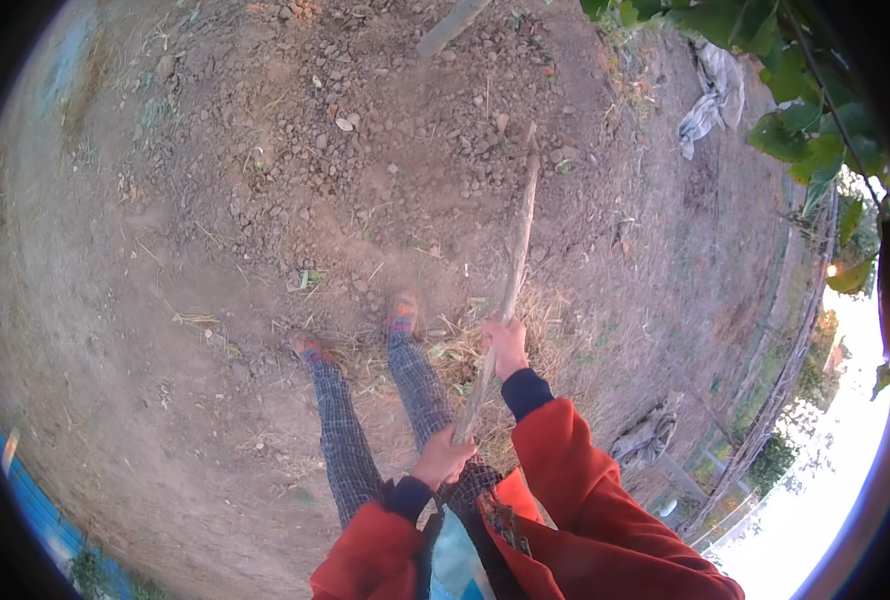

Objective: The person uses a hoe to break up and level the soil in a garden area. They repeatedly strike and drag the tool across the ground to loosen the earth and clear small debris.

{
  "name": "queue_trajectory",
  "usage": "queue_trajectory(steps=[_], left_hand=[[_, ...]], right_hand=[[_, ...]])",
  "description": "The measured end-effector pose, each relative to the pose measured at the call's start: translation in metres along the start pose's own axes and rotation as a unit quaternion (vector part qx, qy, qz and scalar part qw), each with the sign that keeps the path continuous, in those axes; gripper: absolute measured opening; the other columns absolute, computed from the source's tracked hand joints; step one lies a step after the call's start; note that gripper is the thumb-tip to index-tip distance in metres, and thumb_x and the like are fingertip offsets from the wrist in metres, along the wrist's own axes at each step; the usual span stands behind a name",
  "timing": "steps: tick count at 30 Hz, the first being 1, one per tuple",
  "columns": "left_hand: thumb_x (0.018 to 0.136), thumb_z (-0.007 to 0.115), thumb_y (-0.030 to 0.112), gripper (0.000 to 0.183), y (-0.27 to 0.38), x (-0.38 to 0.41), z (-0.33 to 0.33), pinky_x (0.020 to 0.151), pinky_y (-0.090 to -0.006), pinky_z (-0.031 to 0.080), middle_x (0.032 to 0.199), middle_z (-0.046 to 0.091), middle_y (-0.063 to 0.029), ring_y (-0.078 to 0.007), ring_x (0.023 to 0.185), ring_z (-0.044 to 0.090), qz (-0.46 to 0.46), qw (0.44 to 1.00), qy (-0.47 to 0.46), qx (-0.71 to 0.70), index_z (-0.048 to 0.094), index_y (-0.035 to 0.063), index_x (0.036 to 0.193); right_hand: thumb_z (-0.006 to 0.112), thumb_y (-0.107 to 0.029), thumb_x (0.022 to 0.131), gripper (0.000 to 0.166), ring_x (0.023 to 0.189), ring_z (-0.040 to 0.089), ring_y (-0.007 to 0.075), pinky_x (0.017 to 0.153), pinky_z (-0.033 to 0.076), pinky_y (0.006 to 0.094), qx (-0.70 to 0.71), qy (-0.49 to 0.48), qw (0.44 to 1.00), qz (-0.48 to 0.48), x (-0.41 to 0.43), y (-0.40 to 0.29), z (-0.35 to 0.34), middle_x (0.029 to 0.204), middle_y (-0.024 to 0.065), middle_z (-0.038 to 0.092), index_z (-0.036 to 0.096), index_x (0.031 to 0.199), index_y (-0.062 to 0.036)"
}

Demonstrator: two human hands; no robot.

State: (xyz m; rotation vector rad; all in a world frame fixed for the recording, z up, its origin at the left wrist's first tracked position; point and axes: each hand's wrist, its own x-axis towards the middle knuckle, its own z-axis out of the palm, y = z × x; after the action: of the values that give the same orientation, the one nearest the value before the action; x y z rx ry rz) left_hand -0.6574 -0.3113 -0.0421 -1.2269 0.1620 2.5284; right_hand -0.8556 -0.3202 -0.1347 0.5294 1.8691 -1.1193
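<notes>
A long, pale wooden pole (520, 247) runs from near my waist out to the loose soil. My left hand (443, 459) grips its near end, close to my thigh. Farther up, my right hand (506, 346) is wrapped around the same pole. The far tip reaches clumpy, broken earth (385, 142); whether a tool head is fixed there or buried, I cannot tell. My feet stand on bare ground just left of the pole. Dry straw (542, 319) lies under and beside the pole near my right hand.
A slim trunk or post (452, 28) rises at the top. Leafy branches (797, 127) hang in at upper right. Crumpled pale sheeting (715, 94) and a second bundle (647, 435) lie to the right, before a stick fence (779, 394). Something blue (39, 502) borders the lower left.
</notes>
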Motion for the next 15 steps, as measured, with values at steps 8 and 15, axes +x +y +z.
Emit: queue_trajectory(steps=[8, 15], left_hand=[[0.075, 0.061, 0.021, 0.030, -0.041, -0.011, -0.005, 0.040, -0.0386, 0.041, 0.061, 0.055, -0.0158, -0.0292, 0.048, 0.056, 0.282, 0.888, 0.159, 0.328, 0.048, 0.0062, 0.099], [0.076, 0.056, 0.018, 0.034, 0.003, -0.004, -0.002, 0.053, -0.0469, 0.046, 0.075, 0.057, -0.0183, -0.0359, 0.060, 0.059, 0.218, 0.754, 0.265, 0.560, 0.039, 0.0082, 0.104]], right_hand=[[0.055, -0.003, 0.078, 0.015, 0.045, 0.042, 0.0090, 0.038, 0.035, 0.0233, 0.073, -0.024, 0.997, -0.025, -0.053, -0.021, 0.011, 0.065, 0.0006, 0.045, 0.043, 0.085, -0.0065], [0.056, -0.009, 0.081, 0.014, 0.043, 0.043, 0.0110, 0.036, 0.038, 0.0279, -0.031, 0.042, 0.996, -0.068, -0.035, 0.008, 0.024, 0.062, 0.0016, 0.046, 0.044, 0.087, -0.0074]])
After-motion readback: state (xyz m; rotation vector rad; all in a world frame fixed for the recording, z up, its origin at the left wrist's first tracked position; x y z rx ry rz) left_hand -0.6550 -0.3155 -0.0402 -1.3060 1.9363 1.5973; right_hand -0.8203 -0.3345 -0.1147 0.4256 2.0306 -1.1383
